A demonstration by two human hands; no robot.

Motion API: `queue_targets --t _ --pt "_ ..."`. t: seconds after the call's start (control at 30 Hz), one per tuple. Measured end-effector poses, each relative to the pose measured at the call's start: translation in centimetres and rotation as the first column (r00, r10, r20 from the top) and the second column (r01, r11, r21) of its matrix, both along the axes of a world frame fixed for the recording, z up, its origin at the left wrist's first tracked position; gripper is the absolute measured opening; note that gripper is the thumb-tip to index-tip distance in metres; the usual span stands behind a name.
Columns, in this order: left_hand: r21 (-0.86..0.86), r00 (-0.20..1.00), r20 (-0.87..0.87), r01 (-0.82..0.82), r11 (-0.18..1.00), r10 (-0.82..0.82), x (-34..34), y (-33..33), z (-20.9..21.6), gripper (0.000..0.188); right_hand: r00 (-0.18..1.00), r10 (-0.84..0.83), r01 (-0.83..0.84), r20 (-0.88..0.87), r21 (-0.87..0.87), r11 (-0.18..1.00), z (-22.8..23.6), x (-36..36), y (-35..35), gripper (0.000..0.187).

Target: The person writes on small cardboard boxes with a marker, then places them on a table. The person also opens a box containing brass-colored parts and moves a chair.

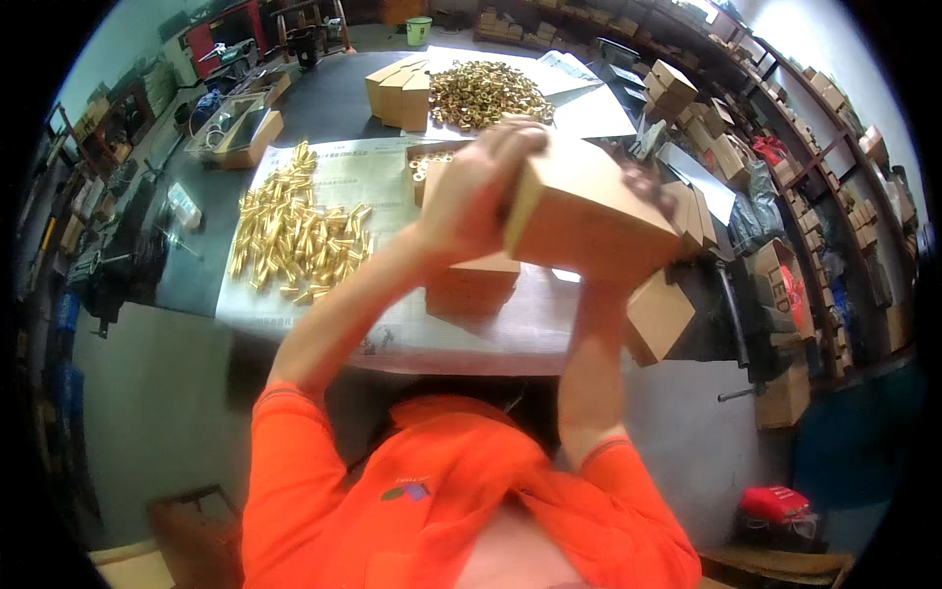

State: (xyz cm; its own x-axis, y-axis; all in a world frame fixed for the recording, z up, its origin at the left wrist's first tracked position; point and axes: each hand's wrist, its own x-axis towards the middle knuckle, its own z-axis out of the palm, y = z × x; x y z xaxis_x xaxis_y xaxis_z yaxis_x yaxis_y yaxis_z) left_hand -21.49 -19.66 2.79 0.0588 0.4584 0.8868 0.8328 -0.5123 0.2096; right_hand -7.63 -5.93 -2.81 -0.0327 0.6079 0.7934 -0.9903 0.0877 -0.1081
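Left of hands [473, 191], obstructive brass pile [294, 231]

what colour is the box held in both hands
The box is tan brown, seen best in the head view.

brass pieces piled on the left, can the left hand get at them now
Probably not until it lets go: the left hand grips the raised cardboard box, though little covers the brass pieces.

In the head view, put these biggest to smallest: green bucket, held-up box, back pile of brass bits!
1. Held-up box, nearest the camera
2. Back pile of brass bits
3. Green bucket, farther away, real size unsure
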Motion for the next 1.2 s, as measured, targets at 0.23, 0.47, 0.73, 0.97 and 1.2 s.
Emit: queue_targets --t 0.23,0.47,0.73,0.97,1.2 --pt "-0.073 0.991 0.040 -0.125 0.989 0.128 -6.0 -2.6 -4.5 0.052 0.979 0.116 -0.112 0.168 -0.034 0.993 -2.3 -6.6 -1.8 0.033" --pt "-0.123 0.997 -0.057 -0.062 0.990 0.055 -7.5 -3.0 -6.2 0.047 0.920 -0.120 0.035 0.374 0.227 0.973 -1.5 -5.5 -2.7 0.045" --pt "-0.247 0.955 -0.292 -0.135 0.960 0.060 -8.8 -3.3 -5.6 0.057 0.886 -0.047 -0.047 0.461 0.189 0.981 -1.0 -5.8 -1.5 0.049" --pt "-0.313 0.786 -0.613 -0.337 0.888 0.082 -9.8 -3.9 -3.8 0.057 0.835 -0.014 0.022 0.550 -0.009 1.000 -0.5 -4.0 -2.0 0.028" --pt "-0.540 0.989 0.044 -0.095 0.837 0.140 -0.1 -14.1 -6.8 0.021 0.223 -0.715 0.626 0.662 0.465 0.626 -3.0 15.4 0.2 0.012"
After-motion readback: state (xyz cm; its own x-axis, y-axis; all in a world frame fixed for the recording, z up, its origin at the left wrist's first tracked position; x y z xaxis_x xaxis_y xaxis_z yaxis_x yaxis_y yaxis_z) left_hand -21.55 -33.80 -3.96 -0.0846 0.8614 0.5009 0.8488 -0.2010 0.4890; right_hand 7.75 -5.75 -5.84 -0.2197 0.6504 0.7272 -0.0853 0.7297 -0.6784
